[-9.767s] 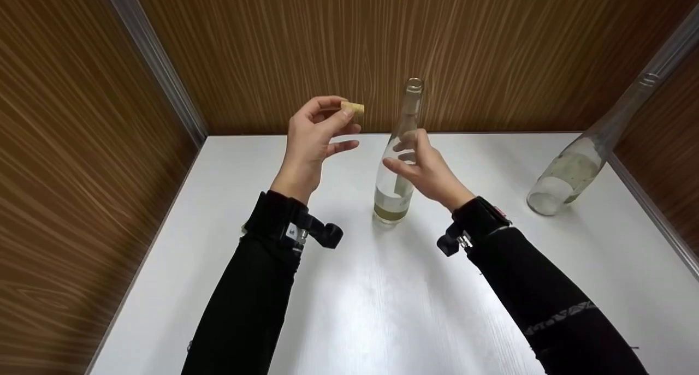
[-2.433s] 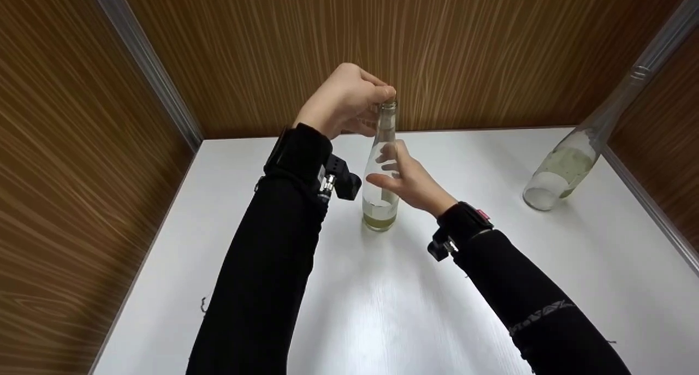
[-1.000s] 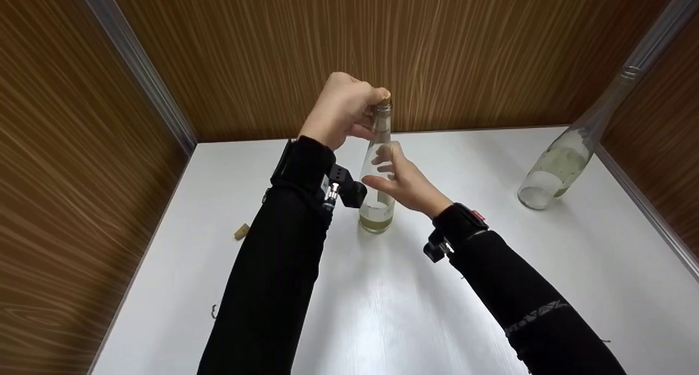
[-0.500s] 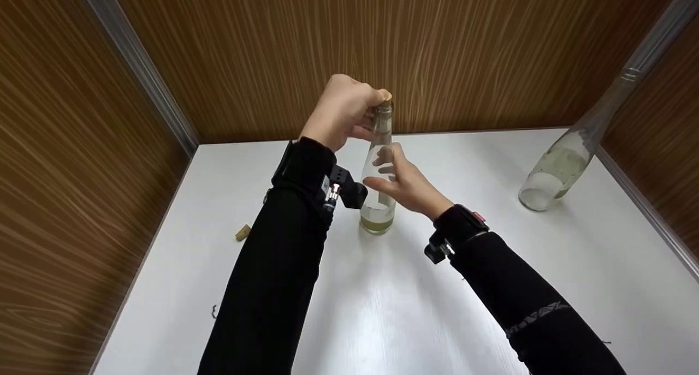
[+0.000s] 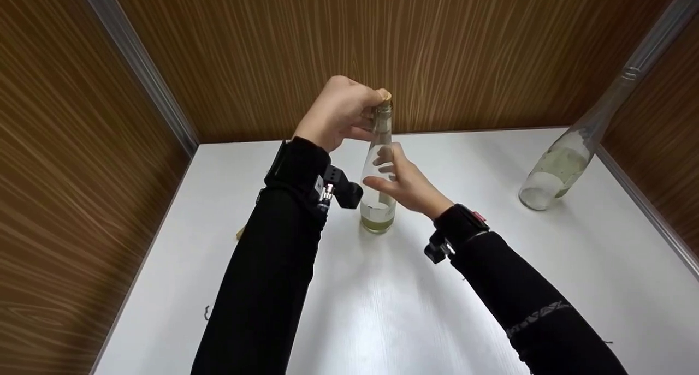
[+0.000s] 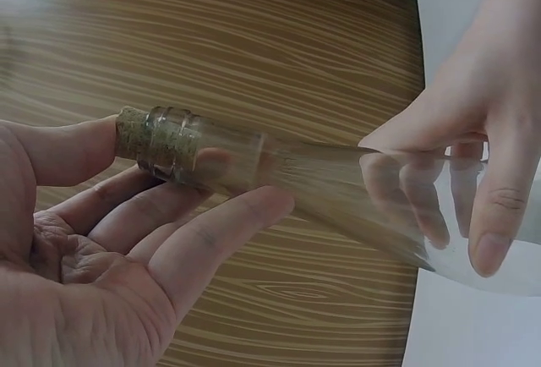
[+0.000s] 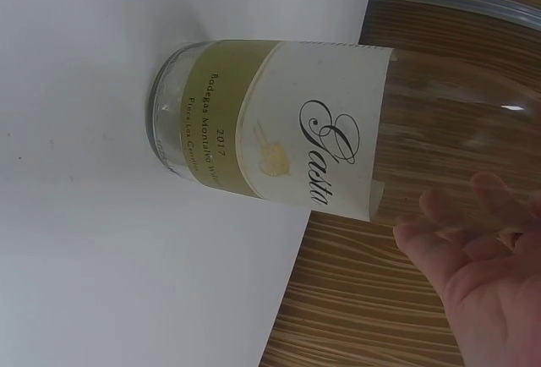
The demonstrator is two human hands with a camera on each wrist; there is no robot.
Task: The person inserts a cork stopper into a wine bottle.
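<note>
Item: clear glass bottle (image 5: 378,167), standing upright on the white tabletop (image 5: 382,298) near its middle, long axis vertical, mouth pointing up, base down. We note a cream and olive label (image 7: 279,126) low on its body and a cork (image 6: 131,133) seated in the mouth, with part of it standing proud of the glass.

Left hand (image 5: 341,113): raised at the bottle's top. We see the thumb laid against the end of the cork and the fingers (image 6: 169,240) loosely curved under the neck; the hand grips the corked top.

Right hand (image 5: 407,181): at the bottle's mid-body, on its right side. Its fingers (image 6: 499,215) wrap around the glass and hold the bottle steady.

Second bottle (image 5: 573,146): clear glass, at the far right of the tabletop, well apart from the first, seen slanting toward the corner post with its neck uppermost.

Small cork-coloured piece (image 5: 240,233): on the tabletop by the left sleeve, mostly hidden behind it.

Surround: wood-grain panels (image 5: 273,47) on three sides.
</note>
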